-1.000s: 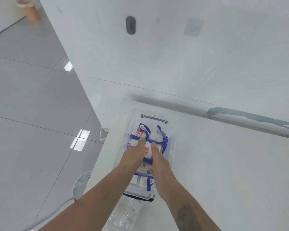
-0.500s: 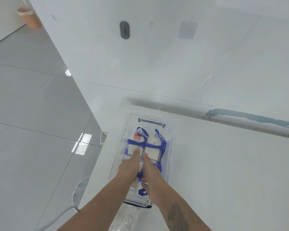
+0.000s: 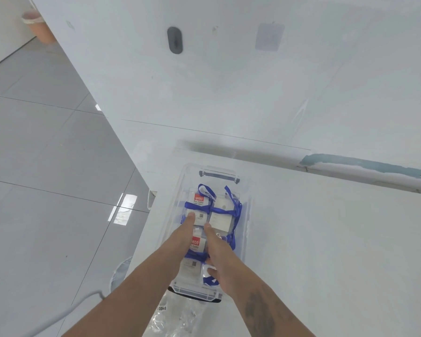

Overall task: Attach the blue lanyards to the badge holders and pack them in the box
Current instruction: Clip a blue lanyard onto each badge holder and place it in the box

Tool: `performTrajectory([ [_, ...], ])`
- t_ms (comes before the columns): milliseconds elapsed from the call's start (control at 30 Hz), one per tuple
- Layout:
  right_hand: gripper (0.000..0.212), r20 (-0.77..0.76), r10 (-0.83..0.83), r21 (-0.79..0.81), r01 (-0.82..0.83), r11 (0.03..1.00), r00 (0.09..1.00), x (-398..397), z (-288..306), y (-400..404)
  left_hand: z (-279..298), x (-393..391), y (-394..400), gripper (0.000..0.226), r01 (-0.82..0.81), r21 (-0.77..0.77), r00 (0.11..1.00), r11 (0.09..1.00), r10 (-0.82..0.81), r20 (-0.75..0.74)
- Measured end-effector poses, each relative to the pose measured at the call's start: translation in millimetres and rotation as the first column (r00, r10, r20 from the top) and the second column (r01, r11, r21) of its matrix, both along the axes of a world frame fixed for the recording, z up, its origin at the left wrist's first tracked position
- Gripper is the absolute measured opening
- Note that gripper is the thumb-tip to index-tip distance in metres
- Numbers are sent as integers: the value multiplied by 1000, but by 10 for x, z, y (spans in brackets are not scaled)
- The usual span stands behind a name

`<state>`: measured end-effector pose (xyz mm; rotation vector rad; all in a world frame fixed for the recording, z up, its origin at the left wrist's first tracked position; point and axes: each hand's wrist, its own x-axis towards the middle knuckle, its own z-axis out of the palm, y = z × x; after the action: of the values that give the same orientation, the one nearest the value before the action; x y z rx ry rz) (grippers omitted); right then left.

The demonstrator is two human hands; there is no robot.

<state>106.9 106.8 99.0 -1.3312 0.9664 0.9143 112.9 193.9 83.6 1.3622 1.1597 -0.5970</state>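
- The badge holders [image 3: 206,210], each wrapped in a blue lanyard [image 3: 219,210], lie flat inside the clear box [image 3: 247,215]: two side by side just beyond the fingertips, and at least one more under and between the two hands.
- A second ago the fingers were further up the stack, covering the far pair; now both hands have slid back toward the person, and the far pair shows in full, red label and all.
- The left hand [image 3: 180,239] lies with its fingers straight, the fingertip touching the near edge of the far-left holder, pressing and not gripping anything.
- The right hand [image 3: 219,254] also has its fingers stretched out flat along the near holders; its thumb rests beside a loose loop of lanyard at the near end of the box. It presses down and holds nothing.
- By my reading, the packing is nearly over: the holders are in and the hands are only flattening them so they sit level.
- No lid is in view, so I cannot tell whether closing comes next.
- The box stands on the white counter [image 3: 326,239], near its left edge; an emptied clear plastic bag [image 3: 178,317] lies on the counter just behind the box, below the wrists.
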Motion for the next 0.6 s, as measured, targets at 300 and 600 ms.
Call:
performTrajectory([
  [300,47,56,43,70,-47,996,998,2,-34,-129,99,-98,2,48,134,17,989,991,-134,63],
  [600,22,233,120,39,-132,990,965,-126,344,-327,461,-125,48,22,124,192,903,974,-191,386],
])
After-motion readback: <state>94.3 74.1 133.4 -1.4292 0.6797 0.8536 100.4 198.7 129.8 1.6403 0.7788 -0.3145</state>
